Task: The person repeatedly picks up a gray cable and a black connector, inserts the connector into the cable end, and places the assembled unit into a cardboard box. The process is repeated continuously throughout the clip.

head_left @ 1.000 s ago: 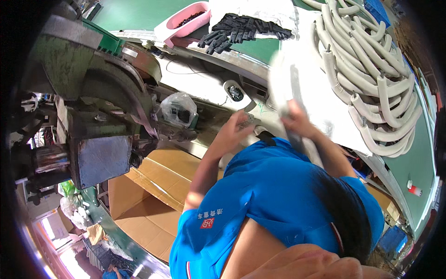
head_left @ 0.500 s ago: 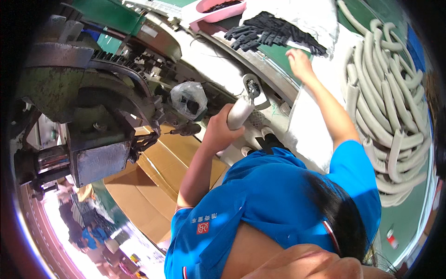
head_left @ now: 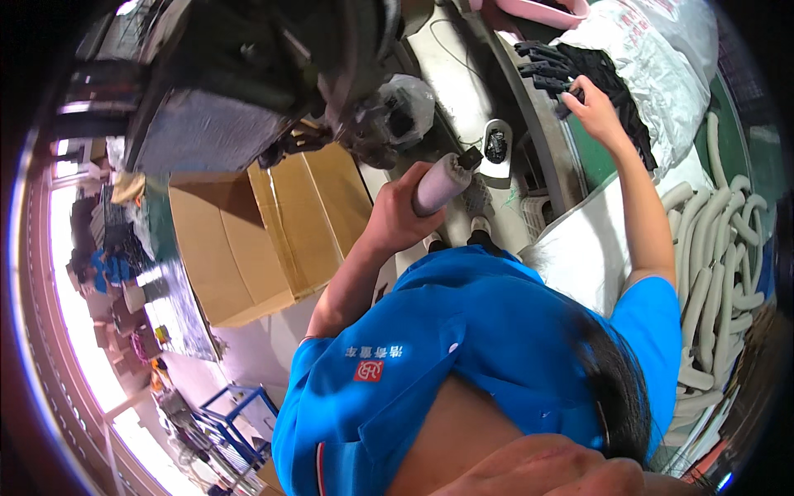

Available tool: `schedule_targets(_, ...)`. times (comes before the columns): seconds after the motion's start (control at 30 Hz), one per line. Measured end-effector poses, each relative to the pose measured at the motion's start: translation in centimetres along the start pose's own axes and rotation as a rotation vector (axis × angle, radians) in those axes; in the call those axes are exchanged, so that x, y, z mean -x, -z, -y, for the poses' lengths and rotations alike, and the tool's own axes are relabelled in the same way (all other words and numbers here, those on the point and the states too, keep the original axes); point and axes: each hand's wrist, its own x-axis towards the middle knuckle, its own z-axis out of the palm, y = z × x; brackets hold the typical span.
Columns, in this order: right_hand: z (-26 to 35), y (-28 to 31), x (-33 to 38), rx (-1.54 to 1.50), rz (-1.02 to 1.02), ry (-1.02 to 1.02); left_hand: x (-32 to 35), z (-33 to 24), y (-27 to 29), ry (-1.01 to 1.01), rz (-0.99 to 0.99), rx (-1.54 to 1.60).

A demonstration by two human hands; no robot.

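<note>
My left hand is closed around a pale grey padded tube, held in front of my body and tilted toward the upper right. A short flat black piece sticks out of the tube's far end. On the right, my right arm reaches out to a pile of black strips with stiff ends on the green table. Thumb and fingers of my right hand pinch one small black piece at the pile's near edge. How far that piece extends under my fingers is hidden.
A dark machine stands close on the left, with a clear plastic bag hanging by it. Below lies an open cardboard box. Many pale curved tubes are heaped at right. A white sack and pink basin sit beyond the pile.
The whole view has shifted and turned. My right hand has come to the black pile and now pinches a piece from it. My left hand keeps its hold on the tube.
</note>
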Motion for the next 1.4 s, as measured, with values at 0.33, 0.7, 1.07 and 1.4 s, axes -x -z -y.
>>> schedule_targets(0.33, 23.1, -2.3, 6.7, -1.322, 0.256, -0.074, 4.2, 0.7, 2.5, 0.047, -0.212, -0.047)
schedule_targets(0.7, 26.2, -8.7, 6.9, -1.111, 0.584, 0.037, 8.5, 5.6, 6.1, 0.098, -0.144, -0.271)
schedule_targets(1.07, 26.3, -18.7, -2.7, -0.884, 0.115, -0.098, 1.9, 10.2, 11.4, 0.233, -0.155, -0.254)
schedule_targets(1.4, 18.7, -21.2, -6.3, -1.131, 0.47, -0.595, 0.5, 14.1, 11.7, 0.26, 0.091, -0.181)
